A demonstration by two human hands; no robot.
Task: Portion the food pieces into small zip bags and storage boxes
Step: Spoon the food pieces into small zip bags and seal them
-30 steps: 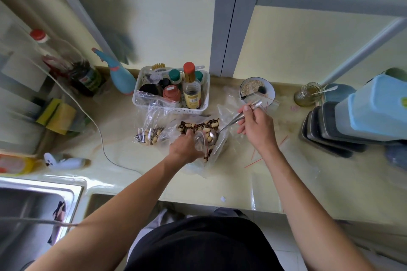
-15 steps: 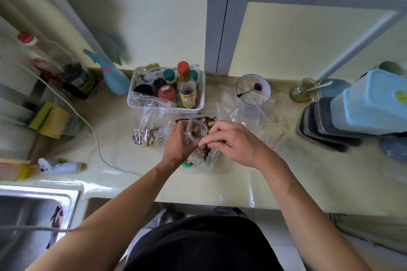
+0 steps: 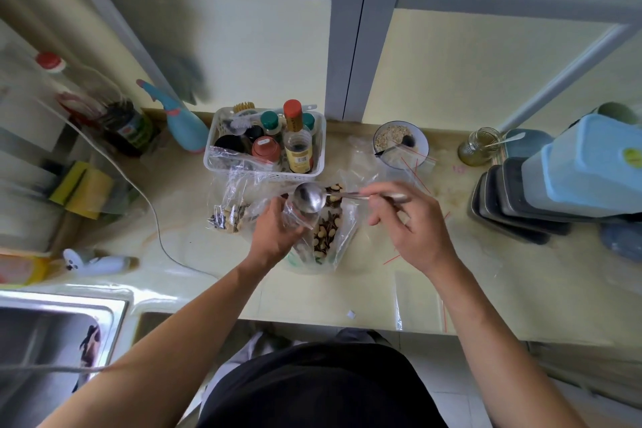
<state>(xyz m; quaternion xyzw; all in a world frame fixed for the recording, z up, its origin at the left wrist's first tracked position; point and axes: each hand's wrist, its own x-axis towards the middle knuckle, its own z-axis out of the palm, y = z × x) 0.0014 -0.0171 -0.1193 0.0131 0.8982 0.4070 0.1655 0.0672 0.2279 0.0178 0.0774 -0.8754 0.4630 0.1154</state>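
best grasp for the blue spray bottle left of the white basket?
Take the spray bottle round its wide lower body, coming from the front left. It stands upright with the narrow nozzle tilting up and left, a poor grip. The white basket crowds its right side and the wall is behind it.

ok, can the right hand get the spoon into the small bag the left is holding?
Probably yes. The right hand holds the spoon with its bowl beside the small bag, which the left hand grips; nothing lies between them, though the bag's mouth is hard to see.
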